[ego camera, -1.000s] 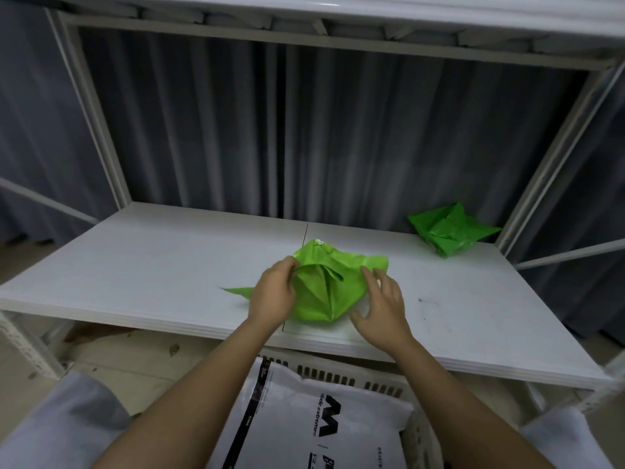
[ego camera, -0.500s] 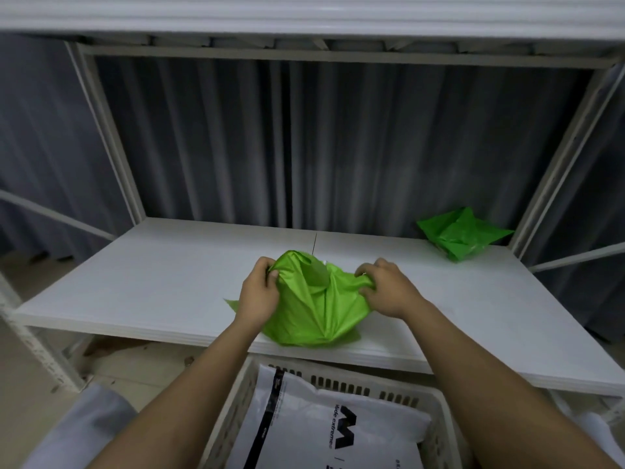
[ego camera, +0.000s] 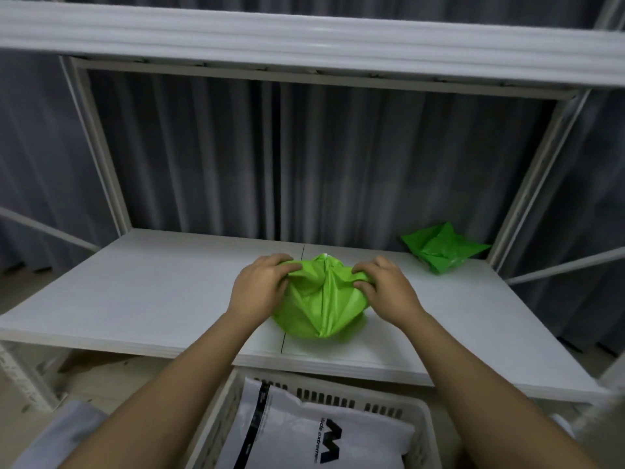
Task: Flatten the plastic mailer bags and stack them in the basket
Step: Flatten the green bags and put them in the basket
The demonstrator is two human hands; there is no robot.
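A crumpled green mailer bag [ego camera: 321,301] lies near the front edge of the white shelf board [ego camera: 152,299]. My left hand [ego camera: 260,287] grips its upper left edge with curled fingers. My right hand [ego camera: 385,287] grips its upper right edge the same way. A second crumpled green mailer bag [ego camera: 443,248] sits at the back right of the board, apart from both hands. Below the board's front edge stands a white slotted basket [ego camera: 338,397] holding a white mailer bag [ego camera: 304,431] with black print.
A white metal rack frames the board, with an upright post [ego camera: 527,184] at the back right and an upper shelf [ego camera: 304,45] overhead. Dark grey curtains [ego camera: 203,157] hang behind. The floor [ego camera: 111,377] shows below the board on the left.
Both hands went from lying around the bag to gripping its top edges. The bunched bag has been pulled wider between them, and the view has tilted upward.
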